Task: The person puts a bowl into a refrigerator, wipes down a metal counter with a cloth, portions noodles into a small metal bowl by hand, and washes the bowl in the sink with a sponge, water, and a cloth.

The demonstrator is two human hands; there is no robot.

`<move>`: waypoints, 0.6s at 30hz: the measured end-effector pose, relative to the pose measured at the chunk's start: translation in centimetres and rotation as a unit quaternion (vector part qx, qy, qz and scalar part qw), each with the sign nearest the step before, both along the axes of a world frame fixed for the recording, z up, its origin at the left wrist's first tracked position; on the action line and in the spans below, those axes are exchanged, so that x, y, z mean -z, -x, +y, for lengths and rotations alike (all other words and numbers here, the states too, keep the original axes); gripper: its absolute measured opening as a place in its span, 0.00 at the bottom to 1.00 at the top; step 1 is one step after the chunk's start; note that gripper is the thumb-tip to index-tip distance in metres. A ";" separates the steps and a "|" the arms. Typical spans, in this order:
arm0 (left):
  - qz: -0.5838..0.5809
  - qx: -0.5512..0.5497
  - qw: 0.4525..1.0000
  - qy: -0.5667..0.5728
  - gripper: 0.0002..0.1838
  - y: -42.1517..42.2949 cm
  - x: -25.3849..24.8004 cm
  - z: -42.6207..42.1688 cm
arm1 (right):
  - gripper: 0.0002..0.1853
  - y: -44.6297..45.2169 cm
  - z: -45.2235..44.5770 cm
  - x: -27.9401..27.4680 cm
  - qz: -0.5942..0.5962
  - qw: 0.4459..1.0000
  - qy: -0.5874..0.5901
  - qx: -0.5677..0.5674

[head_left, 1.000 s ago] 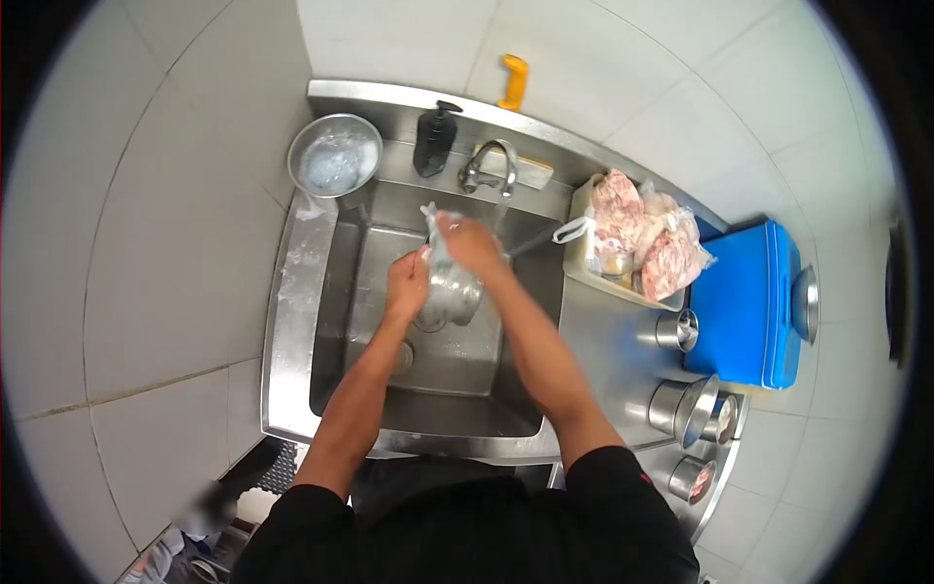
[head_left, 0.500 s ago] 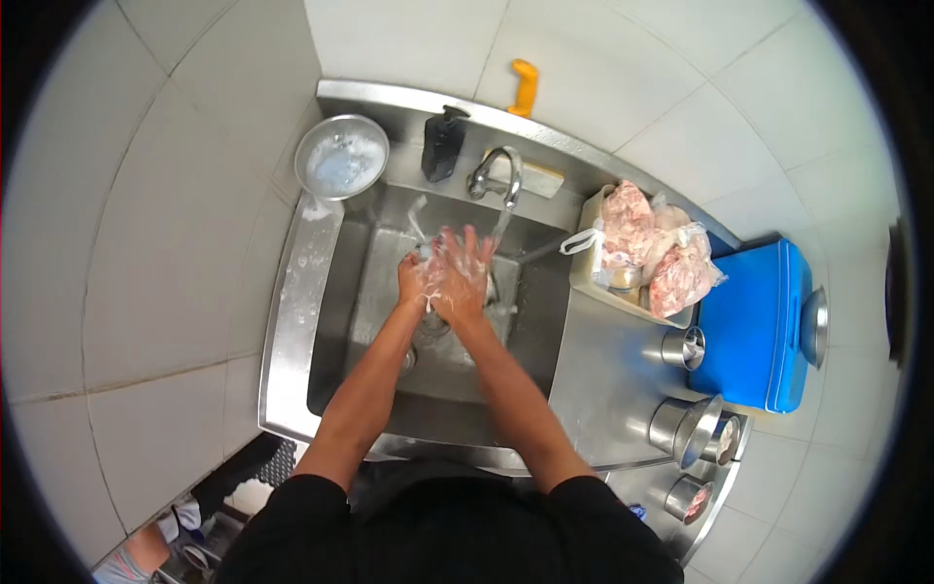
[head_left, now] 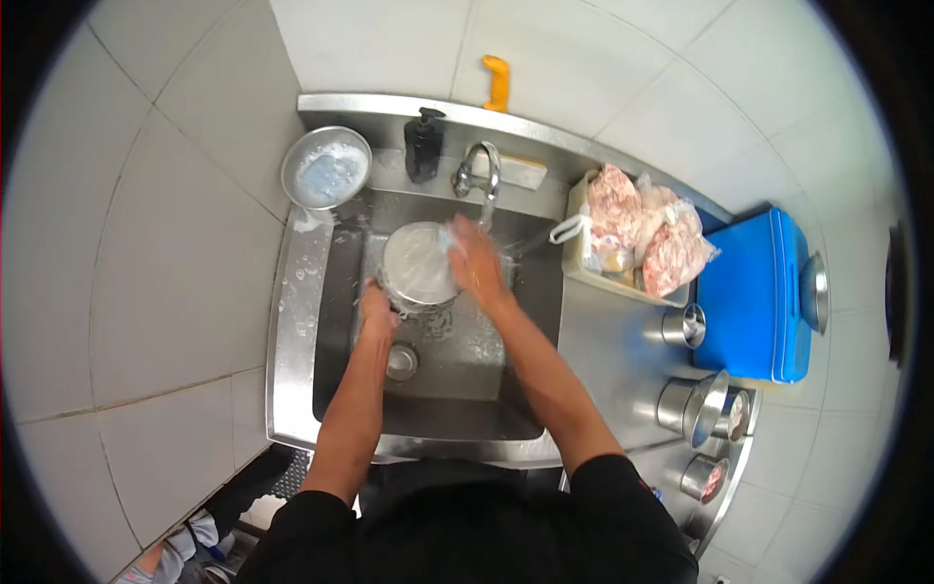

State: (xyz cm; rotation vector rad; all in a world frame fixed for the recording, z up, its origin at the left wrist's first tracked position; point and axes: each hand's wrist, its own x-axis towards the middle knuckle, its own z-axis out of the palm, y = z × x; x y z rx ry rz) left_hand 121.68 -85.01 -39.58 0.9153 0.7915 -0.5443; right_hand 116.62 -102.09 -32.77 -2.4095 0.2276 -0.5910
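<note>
In the sink stands a round, pale, wet vessel, perhaps a metal pot; its exact kind is unclear. My left hand is closed at its lower left edge, fingers partly hidden. At the right edge, my right hand is smeared by motion, with something pale and bluish or splashing water at its fingertips. Water runs from the curved faucet just behind that hand.
A metal bowl of suds sits at the back left, with a black pump bottle beside it. To the right are a bin of bagged raw meat, a blue cooler and several metal containers. A drain shows in the sink.
My soapy hands were together; now they are apart, left hand lower left and right hand at the right of the round vessel. The vessel now shows in the sink. The view has shifted slightly.
</note>
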 end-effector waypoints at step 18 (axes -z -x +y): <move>-0.428 0.329 0.797 -0.271 0.15 -1.9 -4.0 -1.2 | 0.43 -2.6 -4.0 -2.9 0.351 0.913 -0.166 -0.123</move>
